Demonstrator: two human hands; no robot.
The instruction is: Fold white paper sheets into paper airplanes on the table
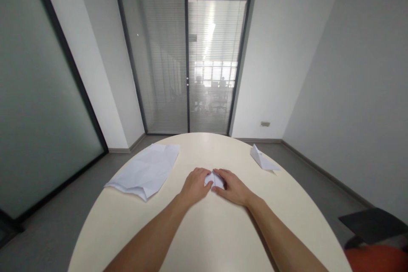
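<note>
Between my two hands, a small folded piece of white paper [218, 180] lies at the middle of the round table [204, 229]. A crease or seam runs down its centre. My left hand [195, 185] grips its left side, the thumb on the near edge and the fingers curled along the far edge. On the right side my right hand [233, 188] holds it in the same way, fingers at the far edge and thumb close to the near one. The fingers cover much of the paper's outline.
Creased white paper sheets [148, 170] lie on the table's left side. Near the right edge stands a folded white paper shape [262, 160]. A chair with a red seat [376, 259] is at the lower right. Glass doors with blinds [188, 63] face the table.
</note>
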